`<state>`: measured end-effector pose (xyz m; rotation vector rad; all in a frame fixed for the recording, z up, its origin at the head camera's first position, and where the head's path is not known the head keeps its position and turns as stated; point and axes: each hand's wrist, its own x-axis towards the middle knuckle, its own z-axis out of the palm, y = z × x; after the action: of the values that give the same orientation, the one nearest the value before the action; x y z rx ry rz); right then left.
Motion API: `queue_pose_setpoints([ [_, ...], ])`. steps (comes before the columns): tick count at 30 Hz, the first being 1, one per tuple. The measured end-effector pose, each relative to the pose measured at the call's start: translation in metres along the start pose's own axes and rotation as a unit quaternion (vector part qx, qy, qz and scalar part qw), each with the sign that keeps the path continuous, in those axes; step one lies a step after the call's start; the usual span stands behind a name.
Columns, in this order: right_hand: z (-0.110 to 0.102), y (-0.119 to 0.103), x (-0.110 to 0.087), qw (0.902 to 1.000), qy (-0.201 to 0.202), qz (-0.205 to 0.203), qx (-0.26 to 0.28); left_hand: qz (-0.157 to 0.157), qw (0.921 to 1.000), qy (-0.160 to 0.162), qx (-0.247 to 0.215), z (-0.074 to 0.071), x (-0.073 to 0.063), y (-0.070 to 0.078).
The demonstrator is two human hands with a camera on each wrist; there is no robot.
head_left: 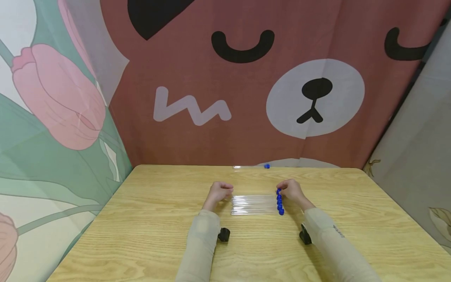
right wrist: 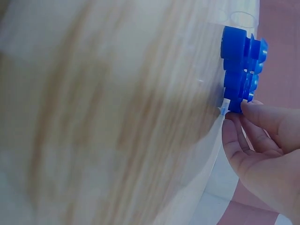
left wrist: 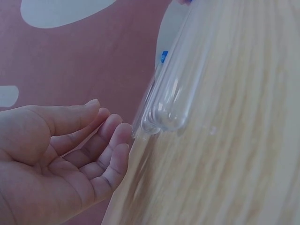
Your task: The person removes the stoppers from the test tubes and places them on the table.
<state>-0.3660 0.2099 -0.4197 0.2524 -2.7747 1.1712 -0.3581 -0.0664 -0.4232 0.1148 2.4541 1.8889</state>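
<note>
Several clear test tubes [head_left: 254,204] lie side by side on the table, their blue caps [head_left: 280,203] lined up at the right. The farthest of these caps [right wrist: 236,105] is pinched between the thumb and fingers of my right hand [head_left: 291,189]. At the tubes' rounded ends [left wrist: 171,117] is my left hand [head_left: 219,190], beside the far left corner of the row. Its fingers are loosely bent with nothing visible between them; whether a fingertip touches a tube is unclear.
One more clear tube [head_left: 248,167] with a blue cap [head_left: 267,166] lies apart at the back edge of the wooden table [head_left: 169,243]. A printed curtain [head_left: 197,145] hangs right behind that edge. Black wrist devices [head_left: 224,234] sit under both forearms.
</note>
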Motion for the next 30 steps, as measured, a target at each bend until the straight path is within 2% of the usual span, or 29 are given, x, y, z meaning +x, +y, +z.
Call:
queue_pose_setpoints([
  [7, -0.001, 0.001, 0.0, 0.9999, -0.012, 0.0, 0.003, -0.008, 0.9999, -0.007, -0.005, 0.0, 0.0, 0.001],
  [15, -0.002, 0.004, 0.0, 0.9999, -0.008, -0.014, -0.004, -0.019, 0.9997, -0.013, 0.0, 0.0, 0.002, 0.003],
  [22, -0.002, 0.005, 0.0, 0.9998, -0.012, -0.001, 0.016, -0.008, 1.0, 0.002, 0.005, 0.001, 0.007, 0.011],
  [27, -0.002, 0.005, -0.001, 0.999, -0.014, 0.015, 0.04, -0.001, 0.9993, 0.016, -0.033, 0.002, 0.012, 0.016],
  [30, -0.001, 0.006, -0.001, 0.9981, -0.013, 0.026, 0.054, 0.004, 0.9979, 0.035, -0.054, 0.005, 0.019, 0.016],
])
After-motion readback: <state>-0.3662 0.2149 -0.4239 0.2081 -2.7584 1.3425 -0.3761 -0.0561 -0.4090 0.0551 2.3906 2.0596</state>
